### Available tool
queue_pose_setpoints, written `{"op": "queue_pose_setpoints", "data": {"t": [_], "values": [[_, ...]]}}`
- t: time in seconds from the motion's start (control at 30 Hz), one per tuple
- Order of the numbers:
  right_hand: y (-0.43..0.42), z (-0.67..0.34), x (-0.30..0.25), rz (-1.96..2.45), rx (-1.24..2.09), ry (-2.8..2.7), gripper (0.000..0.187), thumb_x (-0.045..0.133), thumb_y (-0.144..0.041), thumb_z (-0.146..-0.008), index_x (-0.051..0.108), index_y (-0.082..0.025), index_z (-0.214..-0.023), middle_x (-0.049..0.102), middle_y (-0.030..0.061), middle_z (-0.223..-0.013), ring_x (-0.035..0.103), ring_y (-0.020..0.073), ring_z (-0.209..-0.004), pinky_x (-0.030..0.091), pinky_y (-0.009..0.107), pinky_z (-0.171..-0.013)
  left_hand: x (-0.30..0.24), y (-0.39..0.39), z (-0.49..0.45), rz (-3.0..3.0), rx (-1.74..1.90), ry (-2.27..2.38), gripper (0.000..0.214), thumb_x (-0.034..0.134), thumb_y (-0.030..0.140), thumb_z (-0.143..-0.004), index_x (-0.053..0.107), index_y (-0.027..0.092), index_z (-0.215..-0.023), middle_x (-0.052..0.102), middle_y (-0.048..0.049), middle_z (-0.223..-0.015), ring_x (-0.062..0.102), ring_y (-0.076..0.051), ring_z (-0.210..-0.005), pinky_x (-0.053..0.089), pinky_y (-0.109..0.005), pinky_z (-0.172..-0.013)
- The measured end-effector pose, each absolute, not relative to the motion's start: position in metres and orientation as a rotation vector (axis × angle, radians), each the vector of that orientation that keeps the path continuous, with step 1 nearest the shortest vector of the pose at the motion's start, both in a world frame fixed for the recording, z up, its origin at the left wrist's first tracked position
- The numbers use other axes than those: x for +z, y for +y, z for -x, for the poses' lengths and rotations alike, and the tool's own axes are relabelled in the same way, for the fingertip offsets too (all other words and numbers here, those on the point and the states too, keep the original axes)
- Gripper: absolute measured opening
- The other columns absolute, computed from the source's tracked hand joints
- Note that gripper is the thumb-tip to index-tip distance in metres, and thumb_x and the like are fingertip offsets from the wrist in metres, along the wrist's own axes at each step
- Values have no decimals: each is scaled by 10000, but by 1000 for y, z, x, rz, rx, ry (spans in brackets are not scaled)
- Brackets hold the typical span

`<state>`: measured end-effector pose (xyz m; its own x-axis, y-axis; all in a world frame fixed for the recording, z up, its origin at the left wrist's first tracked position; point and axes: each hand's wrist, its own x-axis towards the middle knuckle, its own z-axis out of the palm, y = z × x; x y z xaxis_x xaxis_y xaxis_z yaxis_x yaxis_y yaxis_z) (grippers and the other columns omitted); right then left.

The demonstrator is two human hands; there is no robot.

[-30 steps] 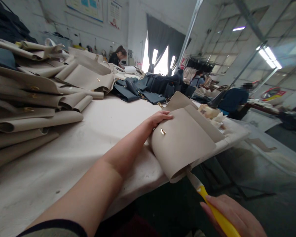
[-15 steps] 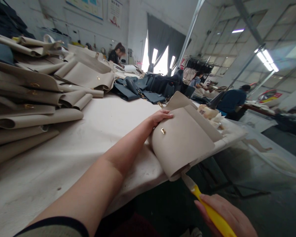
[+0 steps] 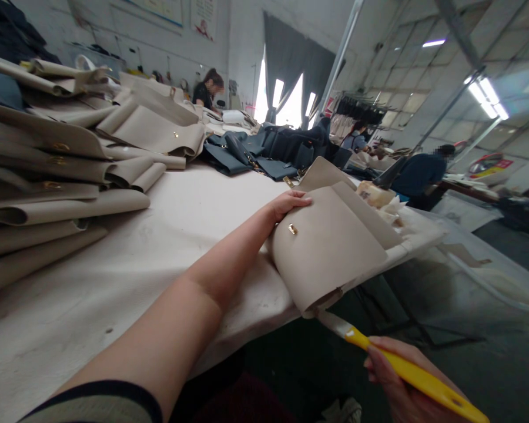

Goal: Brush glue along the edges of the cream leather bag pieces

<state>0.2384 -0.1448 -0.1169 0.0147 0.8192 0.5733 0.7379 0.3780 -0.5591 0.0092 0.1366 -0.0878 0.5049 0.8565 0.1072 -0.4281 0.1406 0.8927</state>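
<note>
A beige leather bag piece [image 3: 330,235] with a small gold clasp [image 3: 293,229] lies curved over the table's front edge. My left hand [image 3: 291,202] grips its upper left edge, thumb on top and the other fingers partly hidden. In my right hand [image 3: 405,376], below the table edge, is a yellow-handled brush [image 3: 423,376]. The brush's pale tip touches the lower rim of the curved piece, near its open end; the very end of the tip is hard to make out.
Beige bag pieces [image 3: 48,170] are stacked on the left of the table [image 3: 194,217]. Dark blue bags [image 3: 264,153] lie at the back. Crumpled wrapping [image 3: 383,202] sits behind the held piece, and a clear plastic bin [image 3: 489,288] stands at right. Several people work farther off.
My right hand has moved slightly right, and the brush now slants flatter. Its tip has slid left along the lower rim. My left hand keeps its grip on the bag piece.
</note>
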Motion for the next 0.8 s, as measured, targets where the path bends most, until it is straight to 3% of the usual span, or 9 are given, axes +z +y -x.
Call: {"op": "queue_pose_setpoints", "data": {"t": [0.2,0.53,0.8], "values": [[-140,-230,-117,1370,300,-1615,227,630,-415,-833,692,-197,-826,659,16,-619,619,145,-451,514,173,-441,-86,135,-9,-1057,981,506,85,690,123,-753,675,83,-827,714,-63,-675,657,-141,-552,517,-262,-630],[-136,-260,-110,1439,-13,-1449,330,644,-491,-806,680,-180,-912,672,63,-710,646,191,-560,522,239,-506,-87,137,-8,-1040,979,501,99,709,114,-732,678,86,-822,717,-60,-674,656,-142,-554,515,-273,-656],[-123,-255,-105,1441,34,-1545,269,616,-465,-837,658,-199,-843,650,14,-651,607,146,-501,495,227,-529,-89,139,-7,-1044,976,507,127,708,122,-730,680,87,-848,721,-70,-690,663,-155,-567,516,-281,-648]]}}
